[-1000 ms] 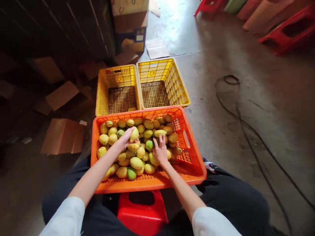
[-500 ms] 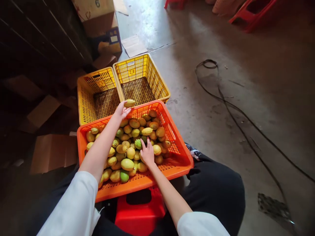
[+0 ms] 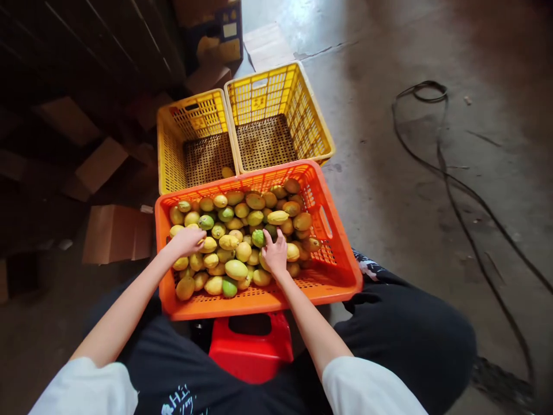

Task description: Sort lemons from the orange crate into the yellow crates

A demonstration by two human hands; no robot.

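An orange plastic crate (image 3: 259, 305) full of lemons (image 3: 236, 269), mostly yellow with several green ones, sits in front of me. At its left side my left hand (image 3: 189, 241) is closed, its bent fingers on a yellow lemon that they partly hide. Further right, my right hand (image 3: 275, 255) reaches into the pile, thumb and forefinger spread apart at a dark green lemon (image 3: 271, 230). A bumpy bright green lemon (image 3: 258, 238) lies beside its thumb. One lemon (image 3: 227, 172) is in the left yellow crate (image 3: 170, 155), close to the near wall.
Another yellow crate (image 3: 319, 135) stands behind the orange one. Beneath the orange crate is a red plastic stool (image 3: 250, 349). Cardboard boxes (image 3: 116, 233) lie on the left. A black cable (image 3: 458, 213) loops across the concrete floor at right.
My left hand has let go of the lemon it held over the crates and moved down-left into the pile. A lemon now shows in the left yellow crate. My right hand stays among the lemons.
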